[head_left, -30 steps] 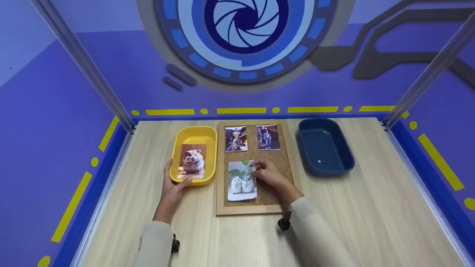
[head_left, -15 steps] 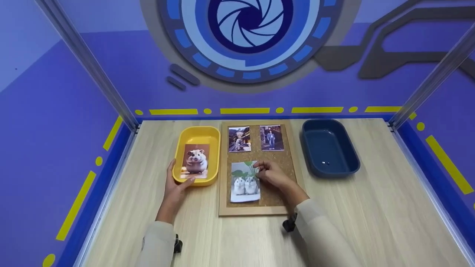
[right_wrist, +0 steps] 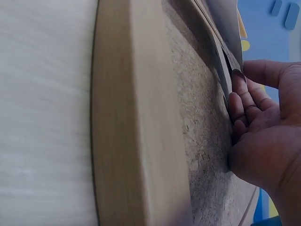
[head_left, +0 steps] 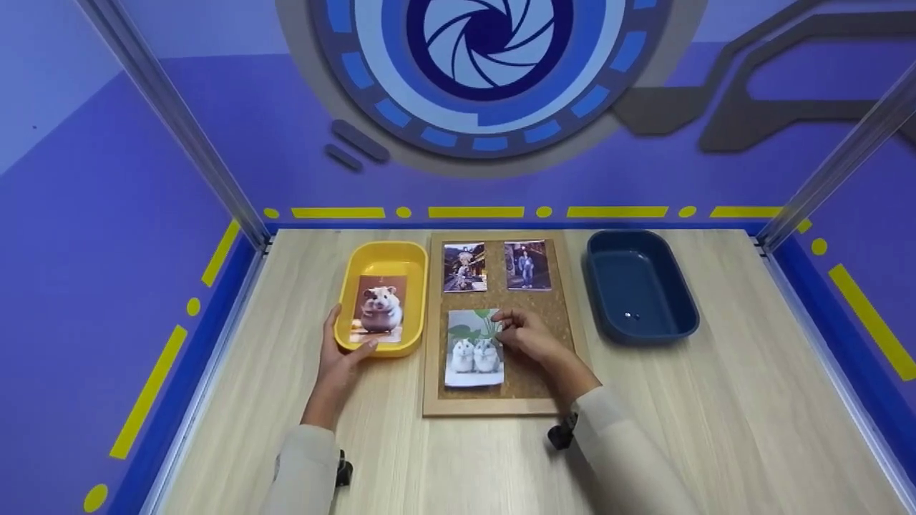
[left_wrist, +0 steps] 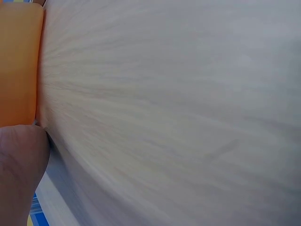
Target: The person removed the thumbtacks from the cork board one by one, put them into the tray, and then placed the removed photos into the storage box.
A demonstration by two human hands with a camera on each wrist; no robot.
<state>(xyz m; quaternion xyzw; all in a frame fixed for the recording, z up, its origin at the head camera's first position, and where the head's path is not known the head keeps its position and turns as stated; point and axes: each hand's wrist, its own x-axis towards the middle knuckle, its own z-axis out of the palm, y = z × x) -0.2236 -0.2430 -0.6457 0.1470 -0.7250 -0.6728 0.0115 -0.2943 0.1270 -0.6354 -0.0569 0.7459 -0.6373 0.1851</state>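
Observation:
My left hand [head_left: 342, 375] grips the near left corner of a yellow tray [head_left: 417, 286], thumb over the front rim. In the left wrist view the thumb [left_wrist: 23, 150] lies against the tray's orange-looking wall [left_wrist: 16, 66]. A photo of one hamster [head_left: 381, 311] lies in that tray. My right hand [head_left: 535, 342] pinches the upper right edge of a photo of two white hamsters [head_left: 472, 361] over a wood-framed cork board [head_left: 533, 390]. In the right wrist view, the photo's edge [right_wrist: 230, 44] stands up off the cork, between thumb and fingers [right_wrist: 251, 101].
Two small photos of people, one on the left [head_left: 465, 268] and one on the right [head_left: 528, 266], sit on the upper cork. A dark blue tray [head_left: 687, 304] with a few small shiny pieces inside stands right of the board. Blue-purple walls enclose the wooden table [head_left: 773, 429].
The head view has shifted slightly, so everything sits a little further right in it. Both hands keep their holds, and the two-hamster photo's lower edge has moved only slightly.

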